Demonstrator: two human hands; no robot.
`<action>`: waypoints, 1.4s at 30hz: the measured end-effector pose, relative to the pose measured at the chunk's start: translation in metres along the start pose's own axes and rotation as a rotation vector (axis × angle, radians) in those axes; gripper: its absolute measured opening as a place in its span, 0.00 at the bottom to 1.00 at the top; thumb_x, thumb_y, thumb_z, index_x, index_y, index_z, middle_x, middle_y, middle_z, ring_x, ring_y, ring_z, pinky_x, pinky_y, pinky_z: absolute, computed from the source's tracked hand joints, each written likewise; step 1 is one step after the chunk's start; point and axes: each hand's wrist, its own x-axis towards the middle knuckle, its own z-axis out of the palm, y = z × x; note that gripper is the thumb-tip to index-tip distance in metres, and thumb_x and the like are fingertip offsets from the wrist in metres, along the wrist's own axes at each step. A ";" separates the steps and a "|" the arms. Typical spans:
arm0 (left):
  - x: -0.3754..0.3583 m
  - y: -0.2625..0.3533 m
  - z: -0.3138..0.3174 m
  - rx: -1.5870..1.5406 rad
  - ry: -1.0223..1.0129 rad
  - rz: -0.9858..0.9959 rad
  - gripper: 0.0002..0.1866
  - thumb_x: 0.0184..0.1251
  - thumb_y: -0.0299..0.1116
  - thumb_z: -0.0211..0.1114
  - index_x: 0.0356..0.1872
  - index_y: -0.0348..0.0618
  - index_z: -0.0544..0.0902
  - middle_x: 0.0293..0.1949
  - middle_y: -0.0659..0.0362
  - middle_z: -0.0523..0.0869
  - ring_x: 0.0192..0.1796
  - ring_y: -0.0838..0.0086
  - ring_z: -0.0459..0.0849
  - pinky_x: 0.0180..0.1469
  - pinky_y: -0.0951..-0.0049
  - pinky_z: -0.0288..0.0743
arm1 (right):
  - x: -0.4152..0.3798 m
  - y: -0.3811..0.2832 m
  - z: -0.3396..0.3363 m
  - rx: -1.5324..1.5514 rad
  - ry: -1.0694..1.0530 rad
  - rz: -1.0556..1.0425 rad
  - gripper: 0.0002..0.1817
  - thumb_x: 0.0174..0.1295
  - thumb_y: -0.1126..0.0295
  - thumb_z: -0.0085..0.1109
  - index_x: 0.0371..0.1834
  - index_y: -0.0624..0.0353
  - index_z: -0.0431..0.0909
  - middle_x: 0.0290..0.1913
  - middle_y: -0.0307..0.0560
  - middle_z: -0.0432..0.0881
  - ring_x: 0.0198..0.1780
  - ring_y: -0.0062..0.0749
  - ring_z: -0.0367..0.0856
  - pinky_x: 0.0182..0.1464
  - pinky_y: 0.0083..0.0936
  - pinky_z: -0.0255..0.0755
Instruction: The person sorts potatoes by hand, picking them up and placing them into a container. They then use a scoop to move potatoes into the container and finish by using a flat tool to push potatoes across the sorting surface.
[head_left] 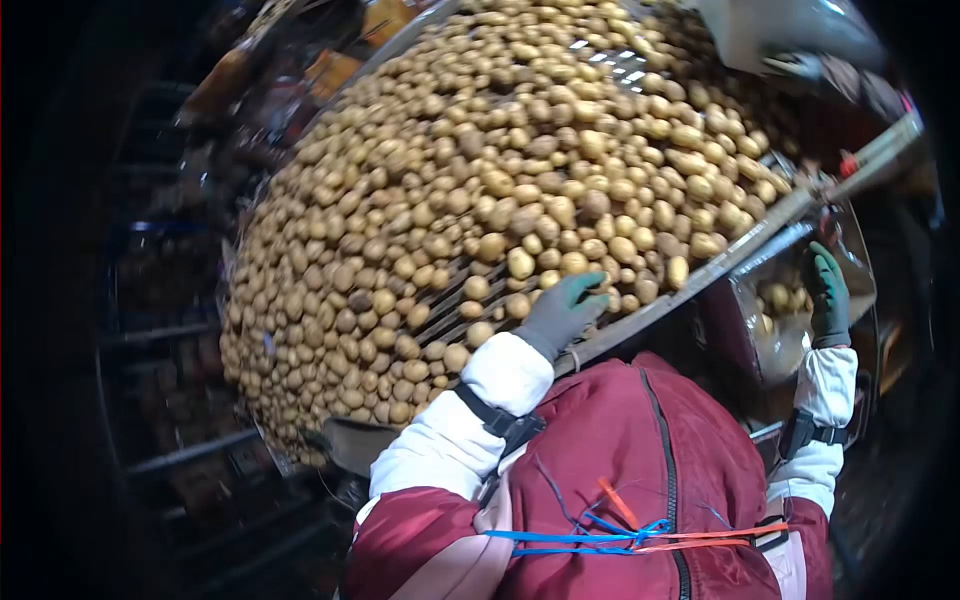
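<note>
My left hand [568, 312], in a grey glove with green fingers, reaches over the near wooden edge [640, 318] of a slatted sorting table. Its fingers are apart and bent above the potatoes [520, 262], with no potato visible in them. To the right, my right hand [829, 295], gloved the same way, is at the side of a clear plastic bag [775, 345]. The fingers of that hand stretch upward along the bag's edge. Several potatoes [780, 298] lie inside the bag, which hangs beyond the table's edge.
Potatoes cover most of the table, with dark slats [445, 310] showing between some. A curved metal piece [358, 445] stands at the near left corner. Another person's arm [850, 85] is at the upper right. Racks [190, 330] stand in the dark on the left.
</note>
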 end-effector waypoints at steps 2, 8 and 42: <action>-0.009 -0.003 -0.004 -0.086 0.010 -0.041 0.25 0.69 0.40 0.68 0.64 0.40 0.79 0.57 0.54 0.84 0.54 0.73 0.83 0.57 0.73 0.77 | 0.015 0.009 0.053 0.052 -0.058 0.120 0.20 0.74 0.64 0.57 0.65 0.61 0.76 0.51 0.43 0.85 0.46 0.27 0.85 0.47 0.23 0.80; -0.085 -0.048 -0.059 -0.254 0.454 -0.086 0.22 0.69 0.31 0.67 0.63 0.42 0.80 0.49 0.58 0.85 0.45 0.78 0.82 0.45 0.76 0.79 | -0.025 0.037 0.285 -0.163 -0.538 0.259 0.22 0.73 0.60 0.56 0.63 0.63 0.77 0.50 0.49 0.86 0.45 0.34 0.88 0.51 0.30 0.83; -0.242 -0.028 -0.316 1.212 0.712 0.230 0.05 0.49 0.26 0.60 0.25 0.47 0.84 0.29 0.53 0.84 0.37 0.54 0.83 0.40 0.56 0.76 | -0.163 0.015 0.482 -0.314 -0.952 0.088 0.30 0.68 0.61 0.66 0.70 0.63 0.72 0.60 0.45 0.83 0.58 0.26 0.80 0.63 0.25 0.74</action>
